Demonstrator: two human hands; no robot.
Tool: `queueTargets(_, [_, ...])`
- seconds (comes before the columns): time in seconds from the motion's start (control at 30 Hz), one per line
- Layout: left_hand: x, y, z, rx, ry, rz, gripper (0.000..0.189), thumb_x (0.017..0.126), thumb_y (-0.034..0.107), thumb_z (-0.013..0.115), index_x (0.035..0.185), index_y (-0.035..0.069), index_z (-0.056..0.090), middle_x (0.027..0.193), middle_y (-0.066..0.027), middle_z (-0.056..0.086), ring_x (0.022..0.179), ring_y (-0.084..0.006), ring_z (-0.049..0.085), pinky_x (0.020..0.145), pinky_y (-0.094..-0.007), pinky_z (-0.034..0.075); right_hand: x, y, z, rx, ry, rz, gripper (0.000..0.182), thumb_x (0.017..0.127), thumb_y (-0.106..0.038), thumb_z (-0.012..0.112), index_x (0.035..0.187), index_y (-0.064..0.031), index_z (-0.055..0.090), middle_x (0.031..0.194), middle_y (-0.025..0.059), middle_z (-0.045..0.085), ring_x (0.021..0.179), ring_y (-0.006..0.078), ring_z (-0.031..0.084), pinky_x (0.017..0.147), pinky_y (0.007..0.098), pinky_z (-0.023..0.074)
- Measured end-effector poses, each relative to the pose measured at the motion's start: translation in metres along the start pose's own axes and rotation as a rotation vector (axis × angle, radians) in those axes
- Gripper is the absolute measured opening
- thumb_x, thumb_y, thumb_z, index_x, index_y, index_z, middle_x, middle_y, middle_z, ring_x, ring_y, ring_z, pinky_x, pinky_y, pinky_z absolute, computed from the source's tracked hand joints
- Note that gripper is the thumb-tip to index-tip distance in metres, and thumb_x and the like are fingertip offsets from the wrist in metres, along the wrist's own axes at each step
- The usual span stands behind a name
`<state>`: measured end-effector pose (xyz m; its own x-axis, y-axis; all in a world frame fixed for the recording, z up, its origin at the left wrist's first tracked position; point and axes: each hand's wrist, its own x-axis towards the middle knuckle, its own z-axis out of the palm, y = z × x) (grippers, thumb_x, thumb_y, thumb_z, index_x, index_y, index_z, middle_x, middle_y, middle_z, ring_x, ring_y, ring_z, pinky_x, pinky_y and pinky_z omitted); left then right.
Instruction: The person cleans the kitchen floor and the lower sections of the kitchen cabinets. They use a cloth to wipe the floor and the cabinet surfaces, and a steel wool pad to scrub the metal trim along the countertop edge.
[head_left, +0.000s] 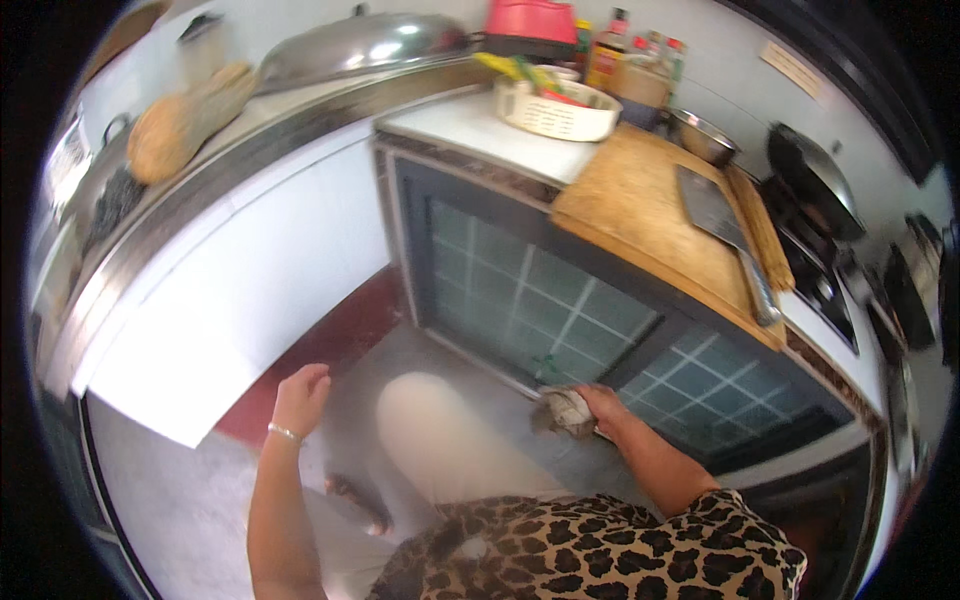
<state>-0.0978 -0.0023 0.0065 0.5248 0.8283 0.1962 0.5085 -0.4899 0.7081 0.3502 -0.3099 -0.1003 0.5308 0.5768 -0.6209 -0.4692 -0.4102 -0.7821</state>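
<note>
My right hand (604, 409) grips a crumpled greyish-beige cloth (562, 411), low in front of the glass-paned cabinet doors (532, 285). My left hand (300, 397), with a bracelet at the wrist, is raised over the floor near the dark red base strip of the white counter front (300, 262). Its fingers are curled and nothing shows in it. Above the cabinet lies a wooden cutting board (637, 202), with a cleaver (712, 206) resting on it.
A white basket of vegetables (555, 112), bottles (607, 52) and a metal bowl (701, 135) stand behind the board. A rolling pin (761, 229) lies along its right side, near the stove (821, 289). On the left counter are a squash (161, 142) and a large metal lid (360, 49).
</note>
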Motion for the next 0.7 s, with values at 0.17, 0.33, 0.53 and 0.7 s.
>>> queueTargets(0.17, [0.003, 0.098, 0.014, -0.479, -0.258, 0.102, 0.041, 0.093, 0.007, 0.06, 0.133, 0.002, 0.054, 0.125, -0.0094, 0.061, 0.115, -0.0168, 0.059, 0.093, -0.0317, 0.05, -0.048, -0.068, 0.054, 0.114, -0.129, -0.273, 0.046, 0.09, -0.018, 0.065, 0.129, -0.0007, 0.047, 0.117, 0.0177, 0.058, 0.102, 0.028, 0.061, 0.083, 0.0378, 0.0546])
queueTargets(0.33, [0.01, 0.175, 0.054, -0.355, -0.49, 0.401, 0.045, 0.093, 0.011, 0.062, 0.137, 0.005, 0.052, 0.141, -0.0111, 0.05, 0.123, -0.021, 0.055, 0.096, -0.0335, 0.051, -0.061, -0.101, 0.057, 0.426, -0.35, -0.27, 0.038, 0.09, -0.018, 0.063, 0.123, -0.0051, 0.05, 0.109, 0.0128, 0.059, 0.097, 0.0241, 0.062, 0.083, 0.0364, 0.0538])
queueTargets(0.53, [0.008, 0.205, 0.058, -0.28, -0.57, 0.44, 0.042, 0.095, 0.02, 0.062, 0.134, 0.007, 0.055, 0.142, -0.0136, 0.048, 0.121, -0.0253, 0.056, 0.097, -0.0365, 0.05, -0.006, -0.059, 0.027, -0.376, -0.113, -0.606, 0.024, 0.092, -0.009, 0.062, 0.115, -0.0059, 0.057, 0.105, 0.0058, 0.062, 0.097, 0.0203, 0.06, 0.086, 0.0347, 0.0513])
queueTargets(0.7, [0.007, 0.186, 0.057, -0.267, -0.524, 0.468, 0.042, 0.096, 0.02, 0.06, 0.135, 0.007, 0.054, 0.14, -0.0144, 0.049, 0.121, -0.0263, 0.055, 0.096, -0.0368, 0.05, 0.004, -0.07, 0.059, -0.14, -0.317, -0.537, 0.026, 0.085, 0.001, 0.067, 0.109, -0.0067, 0.059, 0.098, 0.0007, 0.06, 0.085, 0.011, 0.057, 0.077, 0.0264, 0.0476])
